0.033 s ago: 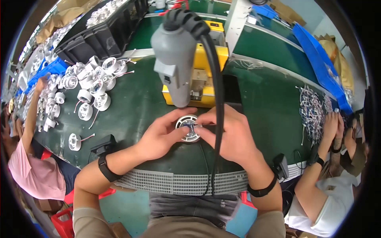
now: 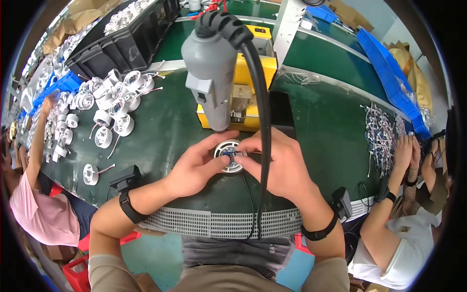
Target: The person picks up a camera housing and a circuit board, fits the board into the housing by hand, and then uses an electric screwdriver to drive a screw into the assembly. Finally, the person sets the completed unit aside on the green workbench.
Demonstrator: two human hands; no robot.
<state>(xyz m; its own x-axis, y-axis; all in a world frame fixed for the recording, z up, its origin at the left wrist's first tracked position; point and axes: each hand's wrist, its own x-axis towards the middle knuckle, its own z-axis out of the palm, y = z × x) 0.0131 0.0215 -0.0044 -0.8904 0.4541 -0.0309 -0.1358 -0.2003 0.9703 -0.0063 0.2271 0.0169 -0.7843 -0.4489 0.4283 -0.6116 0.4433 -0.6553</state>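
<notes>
A round white plastic housing (image 2: 230, 170) lies on the green bench in front of me, with a small blue circuit board (image 2: 228, 154) inside it. My left hand (image 2: 193, 164) curves round the housing's left side, its thumb pressed onto the board and its index finger along the far rim. From the right, my right hand (image 2: 282, 163) pinches at the board's right edge with thumb and index finger. Whatever lies between those fingertips is too small to make out. A grey electric screwdriver (image 2: 210, 73) hangs point down just beyond the housing.
The screwdriver's black cable (image 2: 264, 117) drops in front of my right hand. Behind stands a yellow machine (image 2: 268, 70). White housings (image 2: 116, 104) with wires pile up at left, near a black crate (image 2: 112, 56). Wired boards (image 2: 379, 138) lie at right, beside a co-worker's hands (image 2: 406, 152).
Both hands stay at the housing, with my right thumb and fingers shifted slightly at the board. The whole view has moved a little.
</notes>
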